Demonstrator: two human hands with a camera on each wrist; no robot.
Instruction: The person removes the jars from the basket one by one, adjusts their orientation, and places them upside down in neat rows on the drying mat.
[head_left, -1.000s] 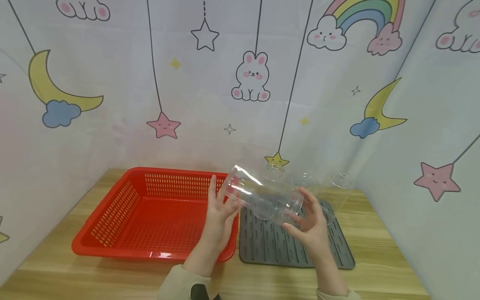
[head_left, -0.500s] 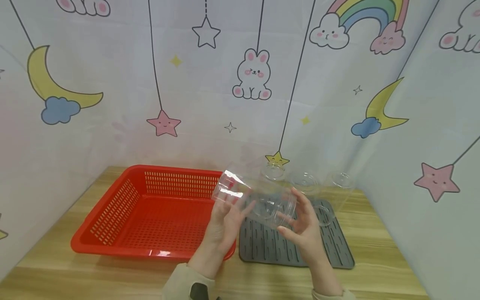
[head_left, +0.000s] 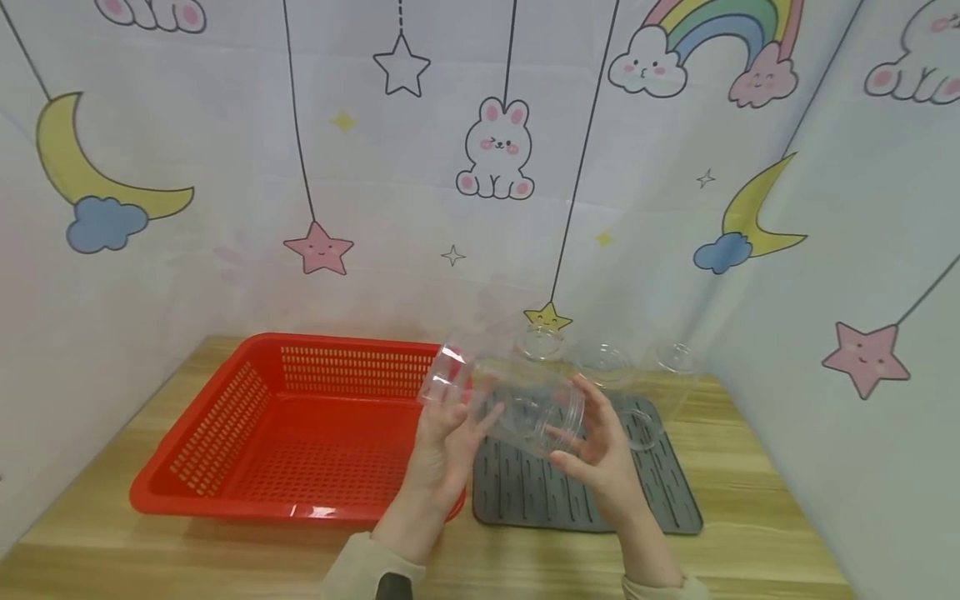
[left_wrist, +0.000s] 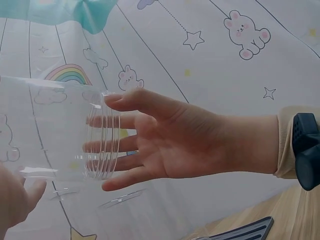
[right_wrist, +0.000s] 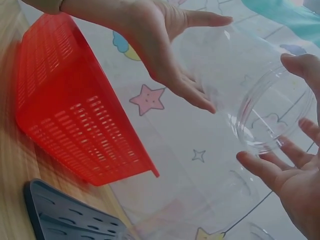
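A clear, see-through jar (head_left: 517, 408) is held tilted on its side above the drying mat, between my two hands. My left hand (head_left: 442, 450) holds its smooth closed end, thumb on one side and fingers on the other, as the right wrist view shows of that left hand (right_wrist: 160, 45). At the ridged, threaded mouth, my right hand (head_left: 603, 454) grips with thumb and spread fingers; in the left wrist view the right hand's (left_wrist: 172, 142) fingers show through the jar wall. I see nothing inside the jar.
To the left stands a red perforated basket (head_left: 300, 512) on the wooden table (head_left: 247, 558). A grey ridged drying mat (head_left: 585, 508) lies at right. Behind the held jar are several more clear containers, one of them at the right (head_left: 677, 358), their outlines faint. A printed curtain hangs behind.
The jar has shifted slightly left and down. My left hand has gone from the jar's end to underneath it, nearer the middle; my right hand keeps the mouth.
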